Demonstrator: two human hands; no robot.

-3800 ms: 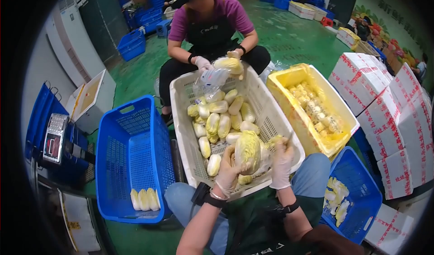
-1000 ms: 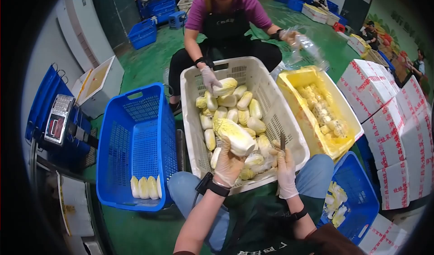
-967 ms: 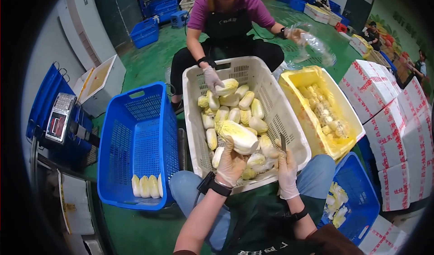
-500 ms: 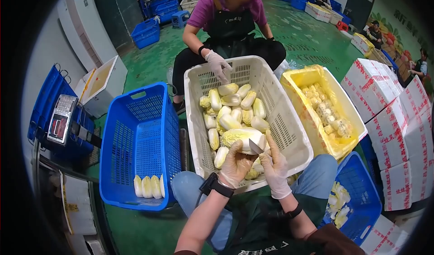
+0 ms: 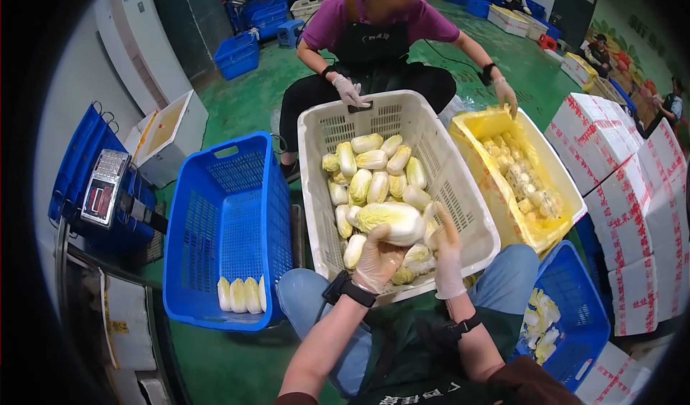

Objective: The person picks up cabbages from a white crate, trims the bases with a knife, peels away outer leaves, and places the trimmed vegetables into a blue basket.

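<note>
My gloved left hand (image 5: 381, 261) is closed under a napa cabbage (image 5: 392, 222), which lies on its side with its white base to the right. Close to that base is my gloved right hand (image 5: 448, 258), its fingers bent inward. The small knife it held a moment ago is hidden now, blade included. Beneath both hands, a white crate (image 5: 467, 250) contains several small napa cabbages (image 5: 371, 159). A co-worker's gloved hand (image 5: 350, 91) touches the crate's far rim, and their other hand (image 5: 505, 94) reaches to the yellow-lined box (image 5: 471, 182).
To the left, a blue basket (image 5: 233, 222) has a row of cabbages (image 5: 242, 294) at its near end. A scale (image 5: 104, 186) stands farther left. Trimmed leaves (image 5: 543, 326) lie in a blue crate (image 5: 586, 319) at right, near stacked white cartons (image 5: 622, 225).
The knife blade has gone from sight, and my right hand has turned upright beside the cabbage base. The co-worker's hand has left the cabbages for the crate rim; their other arm now stretches to the yellow-lined box.
</note>
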